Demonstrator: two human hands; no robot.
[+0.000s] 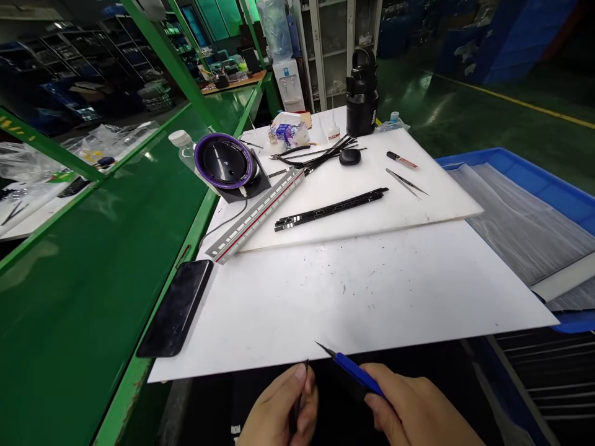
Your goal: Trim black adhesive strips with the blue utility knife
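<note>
Below the front edge of the white sheet point(288, 310), my left hand point(286, 406) is closed in a pinch on a small dark piece point(307, 364), mostly hidden by the fingers. To its right, my right hand point(409, 402) grips a blue-handled knife point(356, 371) whose thin pointed tip aims up and left, a little apart from the left hand. On the white foam board point(334, 226) lie several narrow black strips point(330, 209). A grey scale ruler point(258, 217) rests slantwise across the board's left edge.
A black phone point(177, 308) lies at the left edge. Behind are a purple-rimmed round device point(224, 161), pliers point(292, 155), a black case point(349, 157), tweezers point(405, 181), a small red-and-black tool point(401, 160) and a black bottle point(362, 102). A blue crate point(499, 158) stands at right.
</note>
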